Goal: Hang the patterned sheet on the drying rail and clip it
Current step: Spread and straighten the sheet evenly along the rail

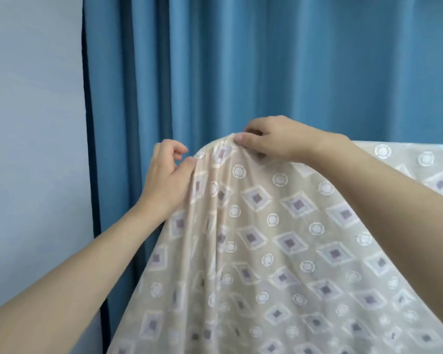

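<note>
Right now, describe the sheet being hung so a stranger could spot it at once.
Start at the blue curtain filling the background; in front of it drapes the patterned sheet. The left hand and right hand pinch its raised top edge. Beige with white rings and purple-centred diamonds, it is the only printed cloth there.

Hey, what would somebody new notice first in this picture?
First, the beige sheet patterned with diamonds and circles, draped across the lower right and peaking at centre. There the right hand pinches its top while the left hand holds its left edge. Behind hang pleated blue curtains.
</note>
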`<state>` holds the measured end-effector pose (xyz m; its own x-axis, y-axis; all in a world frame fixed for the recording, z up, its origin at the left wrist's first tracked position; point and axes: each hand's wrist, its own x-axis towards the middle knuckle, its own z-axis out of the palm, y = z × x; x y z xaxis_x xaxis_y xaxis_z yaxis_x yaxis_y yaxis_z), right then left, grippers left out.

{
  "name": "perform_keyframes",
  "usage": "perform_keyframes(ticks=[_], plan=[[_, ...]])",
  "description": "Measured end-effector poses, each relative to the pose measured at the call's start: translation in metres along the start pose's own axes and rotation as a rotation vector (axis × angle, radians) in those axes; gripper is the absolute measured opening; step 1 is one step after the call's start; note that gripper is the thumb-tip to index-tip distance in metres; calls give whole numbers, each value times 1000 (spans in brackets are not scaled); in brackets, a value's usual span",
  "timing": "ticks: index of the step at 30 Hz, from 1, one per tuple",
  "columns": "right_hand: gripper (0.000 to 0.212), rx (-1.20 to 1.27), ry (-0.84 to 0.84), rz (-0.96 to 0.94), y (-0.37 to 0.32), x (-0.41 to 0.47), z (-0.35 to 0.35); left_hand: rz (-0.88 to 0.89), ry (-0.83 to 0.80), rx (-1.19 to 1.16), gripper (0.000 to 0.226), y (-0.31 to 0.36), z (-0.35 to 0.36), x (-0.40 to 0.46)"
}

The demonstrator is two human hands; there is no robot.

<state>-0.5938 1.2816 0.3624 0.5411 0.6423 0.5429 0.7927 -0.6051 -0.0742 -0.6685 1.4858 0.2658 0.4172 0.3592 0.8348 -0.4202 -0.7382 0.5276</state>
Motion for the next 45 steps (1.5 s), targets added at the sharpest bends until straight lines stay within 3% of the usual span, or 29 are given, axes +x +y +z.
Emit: perform_keyframes(ticks=[4, 8, 10, 12, 15, 19, 21, 24, 26, 28, 30, 32, 34, 37, 38, 39, 41, 43, 45], plan=[[35, -111, 49, -90, -11, 8, 17, -155, -92, -13, 19, -1, -5, 3], [23, -325, 437, -259, 7, 9, 48, -88, -15, 86, 20, 8, -13, 9], [16, -372, 569, -299, 9, 12, 59, -24, 107, 45, 18, 18, -13, 11], [24, -367, 635, -271, 3, 12, 66, -33, 90, -21, 14, 19, -13, 6], [49, -348, 623, -239, -6, 6, 74, -164, -237, -60, 30, -9, -25, -25], [57, -439, 586, -427, -28, -2, 91, -563, -999, 40, 49, -64, -58, -87], [52, -471, 443, -587, -47, -2, 112, -749, -1113, 73, 42, -91, -60, -115], [60, -615, 60, -671, -77, -9, 146, -839, -1024, 254, 25, -118, -69, -145], [60, -713, -104, -694, -88, -15, 168, -891, -904, 326, 30, -126, -84, -154], [61, -709, -168, -700, -98, -19, 181, -877, -560, 318, 28, -120, -102, -152], [56, -548, -200, -645, -108, -14, 188, -776, -90, 266, 6, -99, -118, -139], [34, -254, -209, -550, -119, -4, 189, -648, 167, 217, 21, -65, -133, -123], [14, -71, -140, -446, -127, 8, 184, -642, 83, 147, 19, -35, -148, -118], [12, 112, 25, -347, -129, 20, 173, -911, -401, 335, 16, -2, -171, -137], [13, 137, 58, -327, -128, 24, 170, -991, -491, 424, 18, 3, -177, -145], [14, 128, 77, -320, -127, 28, 170, -1032, -465, 495, 19, 7, -182, -153], [25, 57, 44, -376, -129, 30, 168, -966, -177, 475, 13, 14, -188, -157], [62, 107, -116, -545, -141, 22, 165, -809, 123, 302, 18, 26, -191, -148], [88, 348, -340, -637, -161, 11, 159, -694, 253, 280, 28, 39, -190, -132]])
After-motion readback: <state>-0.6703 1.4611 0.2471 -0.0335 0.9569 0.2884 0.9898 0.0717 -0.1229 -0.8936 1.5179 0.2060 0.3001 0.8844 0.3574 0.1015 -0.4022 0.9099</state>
